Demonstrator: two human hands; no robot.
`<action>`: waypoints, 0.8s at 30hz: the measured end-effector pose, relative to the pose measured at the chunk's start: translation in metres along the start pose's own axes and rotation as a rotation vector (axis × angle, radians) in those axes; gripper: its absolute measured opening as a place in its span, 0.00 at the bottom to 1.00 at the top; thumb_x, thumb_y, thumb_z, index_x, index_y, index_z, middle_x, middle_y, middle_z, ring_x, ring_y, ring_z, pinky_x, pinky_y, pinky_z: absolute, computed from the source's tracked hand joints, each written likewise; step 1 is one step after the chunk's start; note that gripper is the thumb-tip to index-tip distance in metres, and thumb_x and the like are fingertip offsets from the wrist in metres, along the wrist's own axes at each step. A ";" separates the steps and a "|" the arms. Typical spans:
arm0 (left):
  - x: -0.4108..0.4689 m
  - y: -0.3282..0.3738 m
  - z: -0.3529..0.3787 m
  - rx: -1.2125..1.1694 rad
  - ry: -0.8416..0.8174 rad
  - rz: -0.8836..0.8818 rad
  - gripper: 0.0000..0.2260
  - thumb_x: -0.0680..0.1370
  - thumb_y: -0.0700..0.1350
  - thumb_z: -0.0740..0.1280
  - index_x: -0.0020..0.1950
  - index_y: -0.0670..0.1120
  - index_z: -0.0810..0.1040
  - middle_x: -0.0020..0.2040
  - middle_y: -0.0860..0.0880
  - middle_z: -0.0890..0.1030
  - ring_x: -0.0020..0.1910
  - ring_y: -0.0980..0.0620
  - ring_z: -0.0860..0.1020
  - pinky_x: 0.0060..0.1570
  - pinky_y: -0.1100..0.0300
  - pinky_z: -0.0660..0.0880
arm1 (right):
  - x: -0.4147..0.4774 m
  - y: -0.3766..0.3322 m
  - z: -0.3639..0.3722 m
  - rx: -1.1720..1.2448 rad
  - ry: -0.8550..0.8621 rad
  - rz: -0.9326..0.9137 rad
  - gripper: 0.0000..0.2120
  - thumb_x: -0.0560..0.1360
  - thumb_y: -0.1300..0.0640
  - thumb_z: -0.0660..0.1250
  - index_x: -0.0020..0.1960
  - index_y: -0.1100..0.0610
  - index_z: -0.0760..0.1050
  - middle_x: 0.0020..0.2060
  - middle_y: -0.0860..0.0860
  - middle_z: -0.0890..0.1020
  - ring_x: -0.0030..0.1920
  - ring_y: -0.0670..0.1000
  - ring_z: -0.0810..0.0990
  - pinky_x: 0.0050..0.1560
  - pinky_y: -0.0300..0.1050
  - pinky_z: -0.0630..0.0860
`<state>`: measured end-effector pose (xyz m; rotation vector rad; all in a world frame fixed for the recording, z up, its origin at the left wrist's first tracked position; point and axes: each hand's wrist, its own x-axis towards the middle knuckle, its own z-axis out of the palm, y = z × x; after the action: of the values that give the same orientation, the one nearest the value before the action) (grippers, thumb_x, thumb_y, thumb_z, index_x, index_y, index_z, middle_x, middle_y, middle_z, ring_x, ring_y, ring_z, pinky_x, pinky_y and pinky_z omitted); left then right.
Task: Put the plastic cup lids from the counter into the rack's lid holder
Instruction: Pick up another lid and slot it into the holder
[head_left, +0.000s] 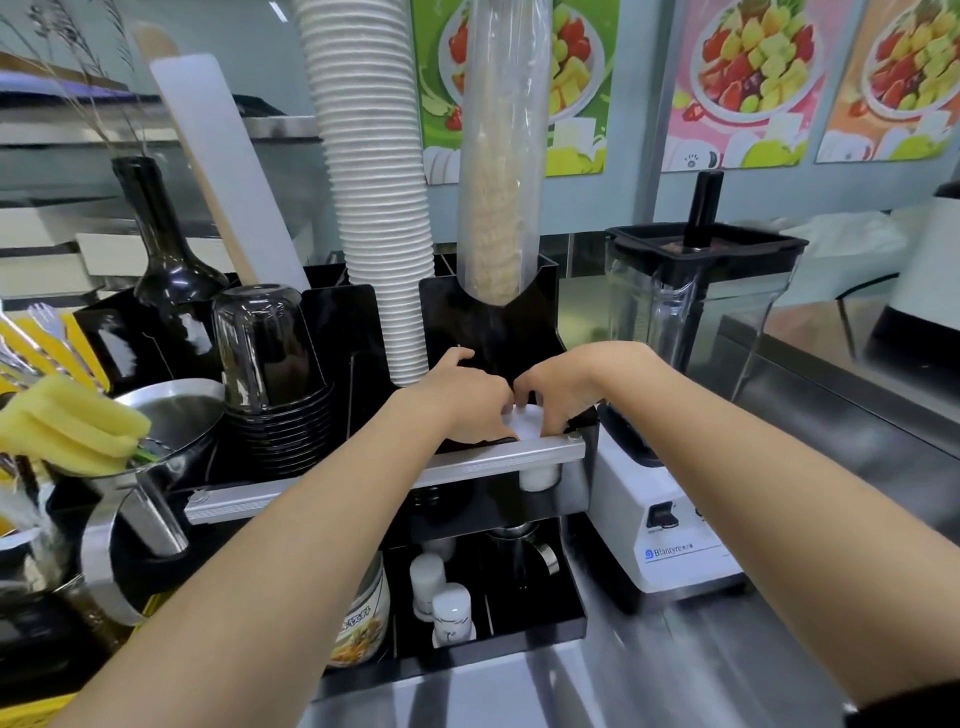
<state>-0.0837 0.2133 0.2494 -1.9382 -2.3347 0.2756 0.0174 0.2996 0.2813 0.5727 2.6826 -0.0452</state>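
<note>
Both hands meet over the black rack (540, 291), about twelve o'clock from the wearer. The left hand (457, 400) and right hand (563, 392) curl their fingers around a small stack of pale lids (524, 426), pinching it from nine and three o'clock. The stack sits at the mouth of the lid holder (584, 421), just above the metal rail (467, 467); more white shows below the rail, probably lids already dropped in, though the hands hide the join. This looks like the insertion step. Next the stack wants to be kept level, eased down into the slot, then let go. The blender (691, 332) stands at three o'clock.
</note>
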 end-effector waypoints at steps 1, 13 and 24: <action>0.000 0.000 0.000 0.003 -0.008 0.000 0.12 0.79 0.50 0.57 0.54 0.47 0.77 0.47 0.50 0.82 0.51 0.51 0.76 0.71 0.50 0.42 | 0.001 0.000 0.001 -0.014 -0.001 0.013 0.27 0.70 0.56 0.69 0.67 0.56 0.66 0.56 0.53 0.74 0.49 0.53 0.72 0.42 0.41 0.68; -0.005 0.004 0.000 0.033 -0.075 0.003 0.22 0.78 0.61 0.52 0.61 0.49 0.75 0.62 0.48 0.72 0.66 0.46 0.63 0.73 0.49 0.40 | 0.009 -0.001 0.002 -0.122 -0.015 0.028 0.21 0.71 0.61 0.65 0.64 0.60 0.71 0.60 0.56 0.76 0.58 0.57 0.75 0.57 0.50 0.73; -0.064 0.007 -0.003 -0.165 0.512 -0.054 0.22 0.77 0.57 0.58 0.65 0.44 0.72 0.64 0.46 0.75 0.62 0.46 0.71 0.61 0.53 0.67 | -0.050 0.000 -0.001 0.329 0.641 -0.064 0.27 0.71 0.50 0.70 0.67 0.53 0.66 0.63 0.55 0.75 0.59 0.54 0.75 0.58 0.51 0.73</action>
<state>-0.0647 0.1518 0.2542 -1.7386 -2.1080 -0.3850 0.0595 0.2802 0.3014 0.6901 3.3484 -0.3876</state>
